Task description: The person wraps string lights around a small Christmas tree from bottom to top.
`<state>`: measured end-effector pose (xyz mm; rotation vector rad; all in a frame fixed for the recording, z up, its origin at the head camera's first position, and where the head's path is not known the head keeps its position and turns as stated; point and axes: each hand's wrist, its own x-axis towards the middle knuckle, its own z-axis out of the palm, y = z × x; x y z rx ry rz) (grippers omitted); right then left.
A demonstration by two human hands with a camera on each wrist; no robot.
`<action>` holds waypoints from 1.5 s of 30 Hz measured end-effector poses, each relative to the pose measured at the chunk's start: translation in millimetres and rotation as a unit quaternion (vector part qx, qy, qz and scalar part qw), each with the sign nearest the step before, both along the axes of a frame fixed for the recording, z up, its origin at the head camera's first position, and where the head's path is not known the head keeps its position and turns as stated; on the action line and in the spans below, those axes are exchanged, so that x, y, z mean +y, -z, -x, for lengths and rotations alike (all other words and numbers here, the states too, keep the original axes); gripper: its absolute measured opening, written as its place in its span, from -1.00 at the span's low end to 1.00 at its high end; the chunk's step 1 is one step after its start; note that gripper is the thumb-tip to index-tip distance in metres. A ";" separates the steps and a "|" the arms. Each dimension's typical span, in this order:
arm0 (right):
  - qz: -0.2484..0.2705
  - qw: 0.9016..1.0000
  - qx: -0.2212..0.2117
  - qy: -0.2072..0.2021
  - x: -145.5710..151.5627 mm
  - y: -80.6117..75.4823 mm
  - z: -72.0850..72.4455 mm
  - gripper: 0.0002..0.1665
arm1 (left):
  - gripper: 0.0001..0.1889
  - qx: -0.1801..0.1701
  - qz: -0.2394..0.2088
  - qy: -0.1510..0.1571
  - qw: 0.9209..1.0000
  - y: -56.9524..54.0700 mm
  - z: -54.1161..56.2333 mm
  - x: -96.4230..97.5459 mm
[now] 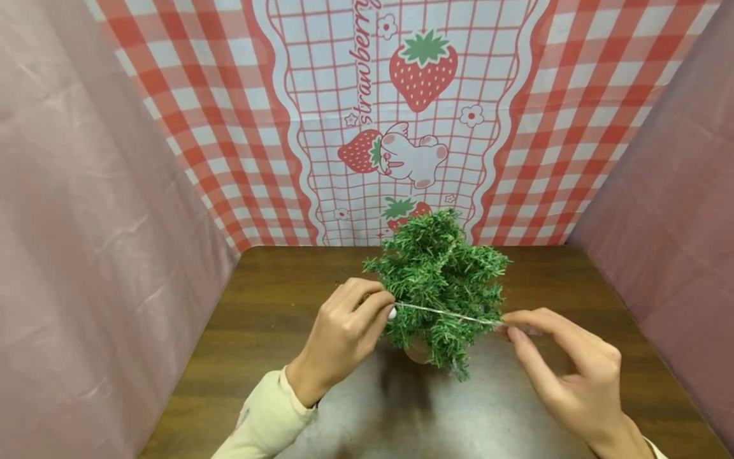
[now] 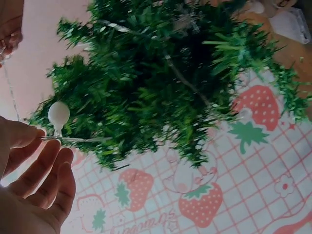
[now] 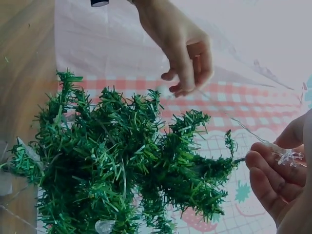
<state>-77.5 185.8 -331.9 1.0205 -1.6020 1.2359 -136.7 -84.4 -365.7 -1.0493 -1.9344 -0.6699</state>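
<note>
A small artificial Christmas tree (image 1: 438, 274) stands on the table, its round base (image 1: 417, 352) partly hidden by branches. In front of it a thin string light wire (image 1: 444, 312) is stretched between the two hands. My left hand (image 1: 344, 328) pinches the wire beside a round white bulb (image 2: 59, 114). At the wire's other stretch, my right hand (image 1: 576, 376) pinches it between thumb and fingers, near a clear snowflake light (image 3: 287, 157). More wire (image 2: 178, 73) runs over the branches in the left wrist view, with another snowflake light (image 2: 187, 20) among them.
The brown wooden table (image 1: 258, 299) meets a red-checked strawberry cloth (image 1: 378, 95) at the back. Pink curtains (image 1: 103, 223) hang at both sides. A white plastic piece (image 2: 291, 25) lies on the table near the tree in the left wrist view.
</note>
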 end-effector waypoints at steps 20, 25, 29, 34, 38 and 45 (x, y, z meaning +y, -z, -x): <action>-0.167 0.985 -0.022 0.028 -64.1 18.9 19.3 -0.73 | -0.93 -0.158 -0.147 -0.181 0.959 9.7 64.7 -3.9; -0.118 0.992 0.017 0.050 -63.4 10.1 21.4 -0.76 | -0.92 -0.170 -0.165 -0.126 0.963 -1.7 70.4 2.3; -0.041 0.996 0.030 0.076 -51.6 2.7 20.6 -0.78 | -0.91 -0.157 -0.163 -0.083 0.971 -6.6 63.6 4.7; 0.075 0.995 -0.007 0.073 -31.7 -3.8 19.8 -0.88 | -0.93 -0.132 -0.150 -0.048 0.979 -9.9 48.7 9.9; 0.128 0.989 -0.040 0.064 -17.7 -6.4 18.8 -0.88 | -0.95 -0.116 -0.146 -0.026 0.982 -15.9 36.9 14.3; 0.164 0.982 -0.060 0.076 -0.2 -4.2 14.9 -0.87 | -0.95 -0.110 -0.123 0.017 0.986 -24.8 19.8 21.6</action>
